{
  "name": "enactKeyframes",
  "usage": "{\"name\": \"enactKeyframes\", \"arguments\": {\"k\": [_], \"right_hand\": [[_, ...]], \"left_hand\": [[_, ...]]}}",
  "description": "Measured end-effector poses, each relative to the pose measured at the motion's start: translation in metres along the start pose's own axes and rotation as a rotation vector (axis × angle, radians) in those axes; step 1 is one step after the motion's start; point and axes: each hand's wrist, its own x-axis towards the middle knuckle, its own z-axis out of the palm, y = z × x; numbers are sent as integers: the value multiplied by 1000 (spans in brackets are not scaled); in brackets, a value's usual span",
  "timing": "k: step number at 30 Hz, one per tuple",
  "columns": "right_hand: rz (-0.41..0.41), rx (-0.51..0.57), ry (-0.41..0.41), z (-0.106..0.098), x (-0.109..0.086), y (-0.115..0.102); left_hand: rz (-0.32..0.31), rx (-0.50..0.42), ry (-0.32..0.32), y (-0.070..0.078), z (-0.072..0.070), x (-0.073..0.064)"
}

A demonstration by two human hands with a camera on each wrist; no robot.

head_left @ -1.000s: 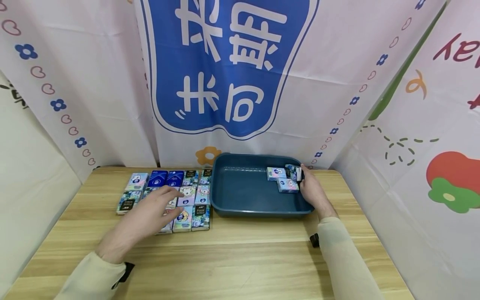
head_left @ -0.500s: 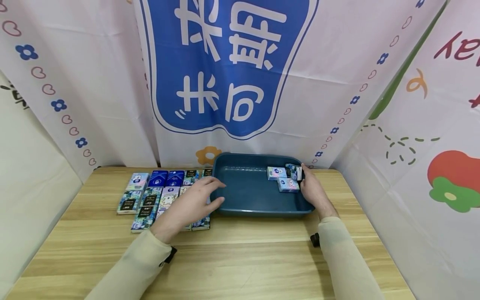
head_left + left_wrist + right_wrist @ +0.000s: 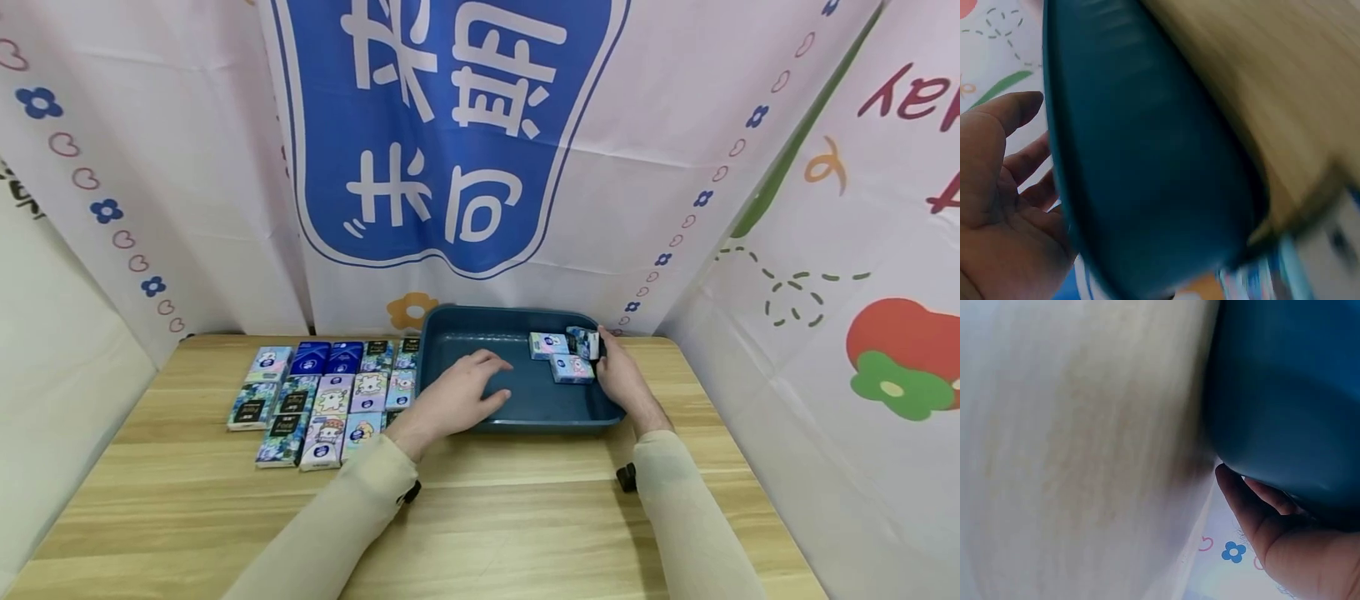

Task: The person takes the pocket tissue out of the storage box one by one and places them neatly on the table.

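In the head view a dark teal tray (image 3: 487,358) stands at the back of the table. My left hand (image 3: 459,393) is over its left part, fingers loosely bent, with nothing between them. My right hand (image 3: 622,379) rests against the tray's right outer side. In the right wrist view its thumb (image 3: 1241,500) touches the outer wall. Inside the tray, near its right end, lie a light blue tissue pack (image 3: 548,345), a pink-and-blue tissue pack (image 3: 572,369) and a dark floral pack (image 3: 582,342), which leans on the wall.
Left of the tray, several pocket tissue packs (image 3: 333,393) lie in rows on the wooden table (image 3: 510,517); my left forearm partly covers some. A printed curtain (image 3: 225,167) hangs right behind the table.
My left hand has moved right, from above the tissue packs to over the tray. The right hand stays at the tray's right side. The packs inside the tray look unmoved.
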Motion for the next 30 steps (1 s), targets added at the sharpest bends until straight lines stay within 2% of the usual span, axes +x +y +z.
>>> {"name": "enactKeyframes", "arguments": {"k": [5,8,11,13,17,20,22,24,28,30], "right_hand": [[-4,132,-24,1,8,10],[3,221,-15,15,32,43],[-15,263,-18,33,64,90],[-17,287,-26,40,79,111],[10,304,-38,36,73,103],[25,322,-32,25,47,71],[25,342,-12,23,37,59],[30,354,-27,10,15,29],[50,350,-65,-3,-1,4],[56,352,-71,-5,-1,3]], "left_hand": [[-3,-65,-12,5,14,16],[-3,-102,-26,7,22,23],[1,-126,-39,9,31,31],[0,-141,-45,12,36,36],[-4,-175,-56,16,46,49],[-13,-204,-68,20,52,60],[-24,-217,-78,23,55,67],[-34,-231,-85,25,58,73],[-53,-262,-96,28,63,83],[-56,-269,-100,29,67,89]]}}
